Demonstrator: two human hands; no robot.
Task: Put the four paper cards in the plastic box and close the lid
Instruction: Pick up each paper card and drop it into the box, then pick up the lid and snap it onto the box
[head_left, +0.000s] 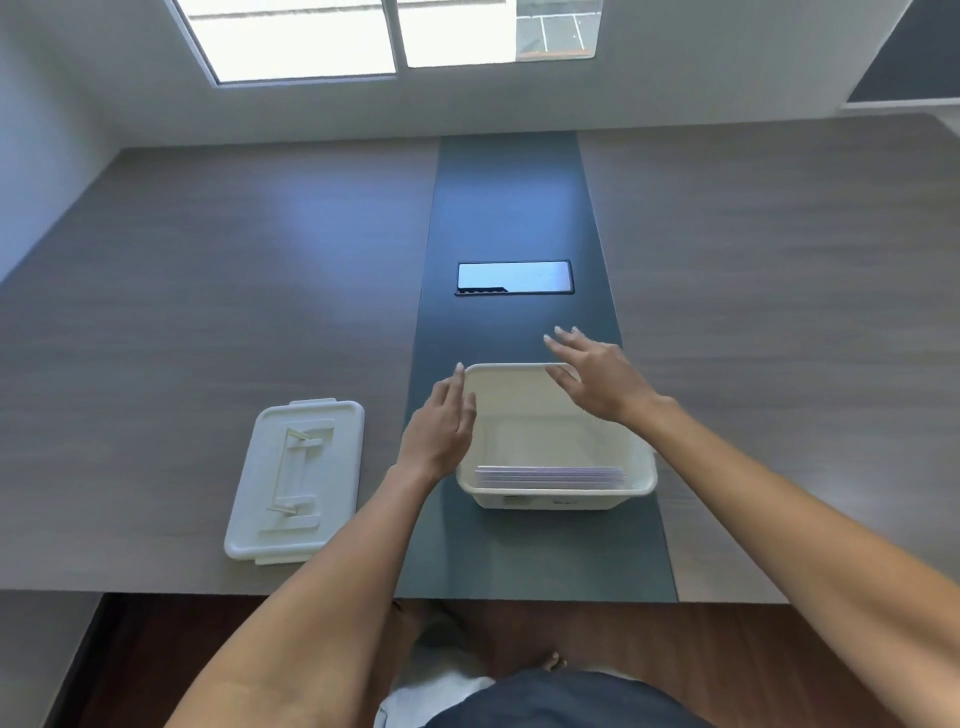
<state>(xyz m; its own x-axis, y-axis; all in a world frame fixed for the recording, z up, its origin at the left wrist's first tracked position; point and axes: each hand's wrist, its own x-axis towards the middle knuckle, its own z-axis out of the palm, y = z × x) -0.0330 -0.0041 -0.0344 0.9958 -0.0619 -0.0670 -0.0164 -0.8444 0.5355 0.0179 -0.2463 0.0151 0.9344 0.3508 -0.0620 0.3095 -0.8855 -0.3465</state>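
A cream plastic box (639, 483) stands open on the table's dark centre strip. Pale paper cards (550, 474) stand on edge inside it, leaning against its near wall. Its white lid (296, 480) lies flat on the wood to the left, handle side up. My left hand (441, 428) hovers at the box's left rim, fingers apart and holding nothing. My right hand (597, 376) floats over the far right corner of the box, fingers spread, empty.
A black-framed cable hatch (514, 278) is set into the dark strip (509, 208) beyond the box. The table's near edge (467, 597) runs just below the lid and box. A window sits on the far wall.
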